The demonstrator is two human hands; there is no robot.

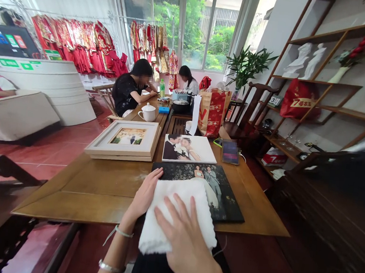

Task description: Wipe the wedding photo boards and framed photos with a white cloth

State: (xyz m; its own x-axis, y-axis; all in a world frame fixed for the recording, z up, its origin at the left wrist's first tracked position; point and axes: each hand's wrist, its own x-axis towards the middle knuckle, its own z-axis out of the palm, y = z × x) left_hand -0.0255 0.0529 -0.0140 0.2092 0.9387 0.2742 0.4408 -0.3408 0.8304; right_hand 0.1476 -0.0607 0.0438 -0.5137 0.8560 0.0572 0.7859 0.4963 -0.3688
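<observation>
A dark wedding photo panel [228, 198] lies at the table's near edge, its lower left part hidden under a folded white cloth [181, 193]. My right hand [182, 227] rests on the cloth with its fingers spread and pressing flat. Along the panel's left edge lies my left hand [146, 191], fingers stretched out toward the upper left corner; its thumb is hidden. Just beyond the panel is a lighter wedding photo panel [200, 152] showing a couple close together. To the left sit stacked white picture frames [103, 141].
A phone [231, 152] leans upright at right with a cable. Farther back stand a white lidded cup [148, 112], a red-and-tan paper bag [211, 113] and a dark bowl [181, 106]. Two people sit at the far end. Wooden shelves [329, 109] line the right wall.
</observation>
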